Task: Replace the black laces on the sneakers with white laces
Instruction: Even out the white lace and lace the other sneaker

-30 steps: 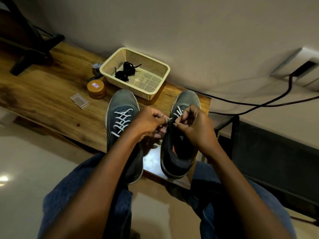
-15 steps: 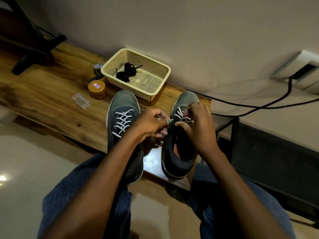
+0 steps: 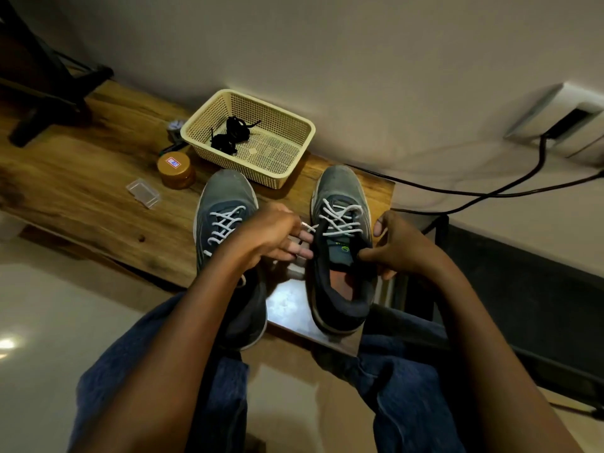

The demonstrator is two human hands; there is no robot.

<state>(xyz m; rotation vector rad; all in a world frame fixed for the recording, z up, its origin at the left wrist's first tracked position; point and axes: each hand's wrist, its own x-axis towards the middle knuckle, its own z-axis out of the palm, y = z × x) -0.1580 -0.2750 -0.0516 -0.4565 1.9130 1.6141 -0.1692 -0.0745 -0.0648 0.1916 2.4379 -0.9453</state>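
Two grey-blue sneakers stand side by side on the wooden bench. White lace crosses the left sneaker (image 3: 225,204). The right sneaker (image 3: 341,243) also carries a white lace (image 3: 340,217) across its eyelets. My left hand (image 3: 271,235) sits between the shoes and pinches the white lace end at the right sneaker's left side. My right hand (image 3: 397,245) grips the right side of that sneaker's collar, thumb up beside the laces. Black laces (image 3: 230,135) lie bundled in the cream basket (image 3: 294,125) behind the shoes.
A round amber jar (image 3: 175,170) and a small clear plastic case (image 3: 142,192) lie on the wooden bench (image 3: 81,178) left of the shoes. A black cable (image 3: 490,191) runs along the wall to the right. My knees in blue jeans are below the bench edge.
Both hands were together over the right sneaker's tongue. They have parted: the left hand pulled the lace end leftward, and the right hand dropped to the sneaker's right side.
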